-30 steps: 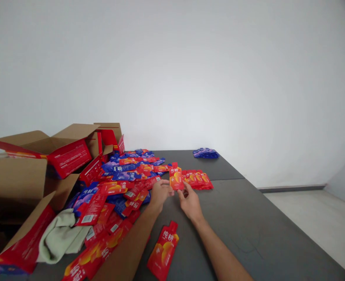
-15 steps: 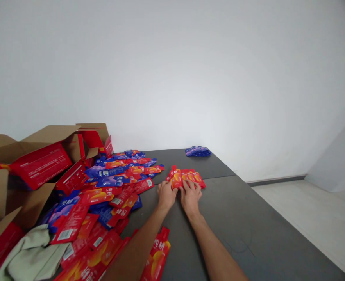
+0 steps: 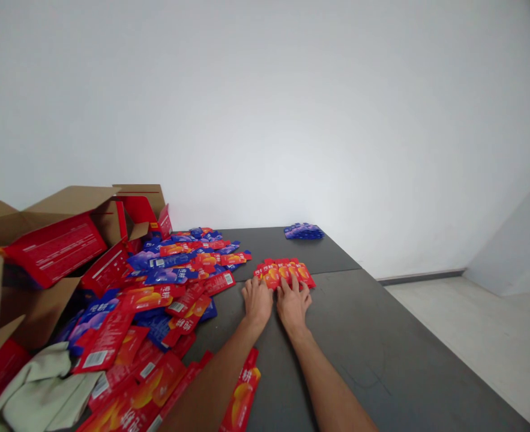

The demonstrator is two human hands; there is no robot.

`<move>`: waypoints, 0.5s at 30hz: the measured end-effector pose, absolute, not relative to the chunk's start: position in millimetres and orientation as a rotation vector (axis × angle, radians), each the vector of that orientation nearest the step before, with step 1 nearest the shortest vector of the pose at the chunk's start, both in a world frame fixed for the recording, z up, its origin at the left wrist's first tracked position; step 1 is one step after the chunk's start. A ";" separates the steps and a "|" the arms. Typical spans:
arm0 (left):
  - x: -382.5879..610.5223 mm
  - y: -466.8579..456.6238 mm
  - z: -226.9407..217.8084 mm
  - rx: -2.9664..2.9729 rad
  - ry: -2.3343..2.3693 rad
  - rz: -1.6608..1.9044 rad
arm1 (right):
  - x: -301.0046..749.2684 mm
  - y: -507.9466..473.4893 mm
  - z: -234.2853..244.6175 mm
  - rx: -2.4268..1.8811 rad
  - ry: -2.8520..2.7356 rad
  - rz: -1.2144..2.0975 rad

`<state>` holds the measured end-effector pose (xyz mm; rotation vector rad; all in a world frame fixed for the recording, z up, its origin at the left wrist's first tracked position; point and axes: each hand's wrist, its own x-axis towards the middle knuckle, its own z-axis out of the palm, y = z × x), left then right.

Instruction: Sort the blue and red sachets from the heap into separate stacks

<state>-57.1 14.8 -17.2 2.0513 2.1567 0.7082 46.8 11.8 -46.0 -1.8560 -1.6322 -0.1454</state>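
Several red pouches with orange fruit prints (image 3: 297,273) lie overlapped in a row on the dark table. My left hand (image 3: 257,301) rests at the row's near left edge, its fingertips touching the leftmost red pouch (image 3: 271,275). Beside it, my right hand (image 3: 293,303) has its fingers spread over the near edges of the middle and right pouches. Both hands look open, with the pouches flat under the fingertips. Parts of the lower pouch edges are hidden by my fingers.
A heap of mixed red and blue pouches (image 3: 170,276) covers the table's left side. Open cardboard boxes (image 3: 60,246) stand behind it, with a pale green cloth (image 3: 44,390) in front. A stack of blue pouches (image 3: 304,231) lies at the far edge. Another red pouch (image 3: 242,396) is near my left forearm.
The leftmost red pouch, which stood higher and tilted between my hands, now lies level with the row. My left hand's fingers have loosened slightly; my right hand has barely moved.
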 end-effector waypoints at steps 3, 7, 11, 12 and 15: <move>-57.4 13.3 -17.5 2.047 2.163 0.704 | 44.2 9.1 -41.2 -1.863 -1.643 -0.131; -61.1 8.7 -14.7 2.057 2.188 0.692 | 39.4 4.3 -35.9 -1.815 -1.696 -0.126; -73.3 2.0 -11.5 2.065 2.244 0.660 | 31.1 -0.8 -34.4 -1.719 -1.788 -0.077; -77.9 0.2 -11.7 2.063 2.259 0.652 | 28.4 -2.5 -34.3 -1.691 -1.815 -0.063; -95.3 -4.6 -16.1 2.065 2.300 0.633 | 20.0 -9.7 -32.7 -1.611 -1.903 -0.027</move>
